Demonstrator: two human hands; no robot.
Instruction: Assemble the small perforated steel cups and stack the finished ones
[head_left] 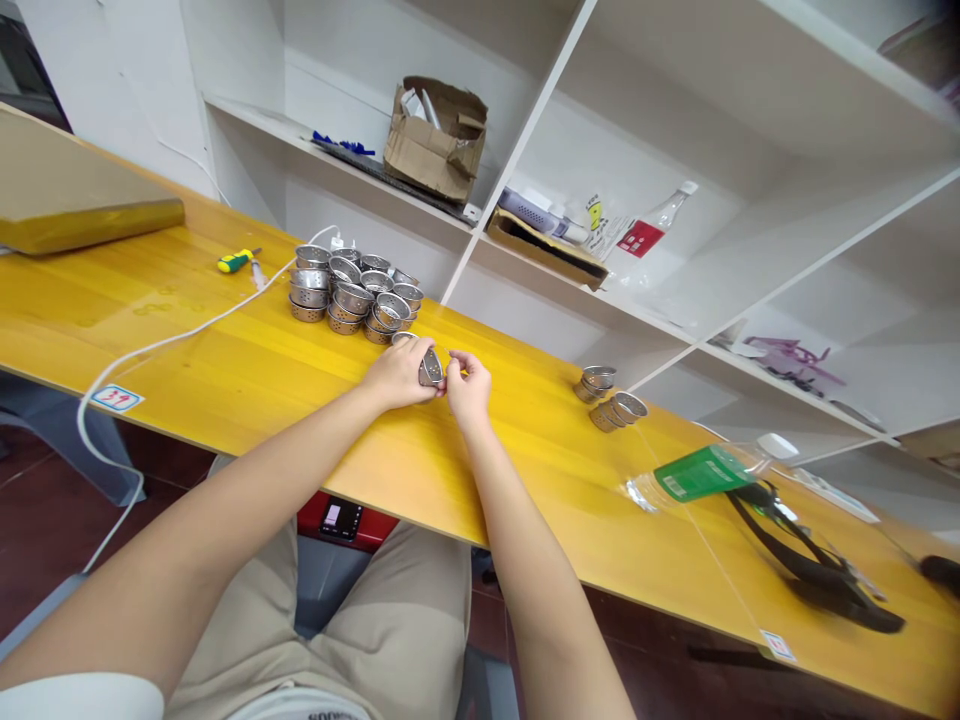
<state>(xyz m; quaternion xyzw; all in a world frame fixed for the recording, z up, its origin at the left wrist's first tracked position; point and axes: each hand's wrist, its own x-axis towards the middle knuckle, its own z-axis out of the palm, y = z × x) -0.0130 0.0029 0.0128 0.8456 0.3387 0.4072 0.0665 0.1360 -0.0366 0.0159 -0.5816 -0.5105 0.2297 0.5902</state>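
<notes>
yellow bench [225, 370] | small perforated steel cup [430, 366], tilted | left hand [397, 375], right hand [469, 388]: both grips grasping it

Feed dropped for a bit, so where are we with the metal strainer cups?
Looks done: a few cups set apart to the person's right. In hand: one strainer cup held between left hand and right hand. Left: the large stacked pile behind the hands, apparently most of the batch.
</notes>
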